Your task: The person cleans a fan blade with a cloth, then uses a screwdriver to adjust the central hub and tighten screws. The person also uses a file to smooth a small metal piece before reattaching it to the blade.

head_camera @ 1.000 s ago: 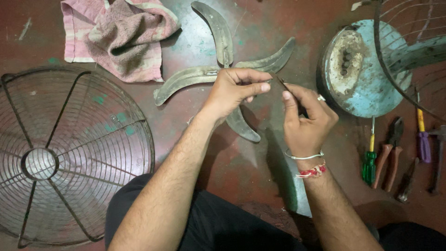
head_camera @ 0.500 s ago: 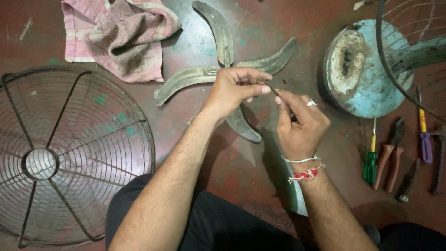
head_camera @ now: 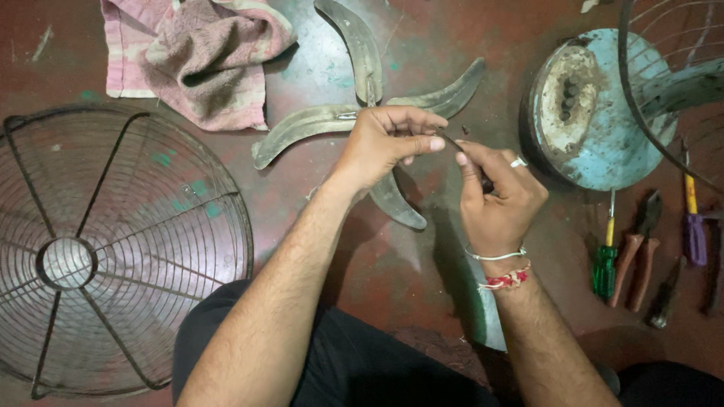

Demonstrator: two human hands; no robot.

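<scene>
While the person sat over the red floor (head_camera: 377,286), the left hand (head_camera: 385,143) and the right hand (head_camera: 498,200) met just above the fan blades (head_camera: 332,124), fingertips nearly touching. Both hands were closed narrow around a thin dark rod (head_camera: 451,141) that ran between them: the left thumb and forefinger pinched its upper end, and the right hand curled around its lower end, with the forefinger raised along it. What the rod was could not be told; most of it was hidden by the fingers. Under and beyond the left hand lay the blades, grey and curved, spread flat on the floor, one blade pointing away and one pointing back toward the person's lap. Far to the left of the left hand lay a round wire guard (head_camera: 98,256), flat on the floor. Beyond that hand, up and to the left, lay a crumpled pink cloth (head_camera: 204,53). Just right of the right hand stood a worn blue motor housing (head_camera: 596,120), with another wire guard (head_camera: 671,68) partly over it. Near the right wrist, further right, lay a green screwdriver (head_camera: 605,264), red-handled pliers (head_camera: 637,256) and a purple-handled screwdriver (head_camera: 694,226), side by side. The right wrist wore a silver bangle and a red thread.
</scene>
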